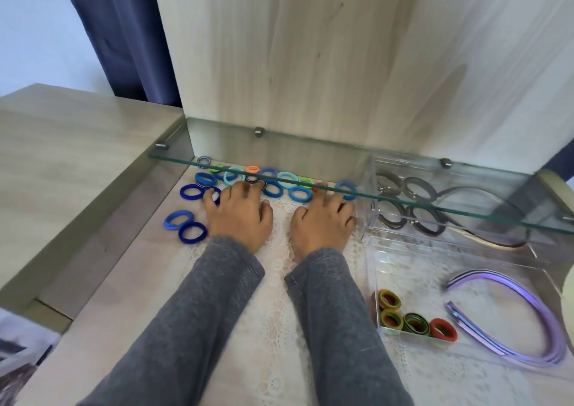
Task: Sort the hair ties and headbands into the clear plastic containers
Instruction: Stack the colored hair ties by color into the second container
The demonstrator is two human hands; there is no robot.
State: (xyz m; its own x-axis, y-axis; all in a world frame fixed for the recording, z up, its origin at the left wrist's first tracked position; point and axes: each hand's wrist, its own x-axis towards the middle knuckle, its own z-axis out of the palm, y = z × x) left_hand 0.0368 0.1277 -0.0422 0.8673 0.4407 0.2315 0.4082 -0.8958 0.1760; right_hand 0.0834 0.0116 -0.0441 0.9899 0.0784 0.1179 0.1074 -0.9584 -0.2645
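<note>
loose hair ties [299, 194]: soft fabric rings, mostly blue, flat on lace mat [279, 297], 12 o'clock, under glass shelf [435, 207] edge
purple headbands [528, 304]: thin glossy arcs in near clear container [413, 269], 3 o'clock; open ends toward 9, long axis 10–4
left hand [239, 216]: fingers spread, tips touching ties
right hand [323, 219]: index stretched to ties, other fingers bent; pinching or not, can't tell
</note>
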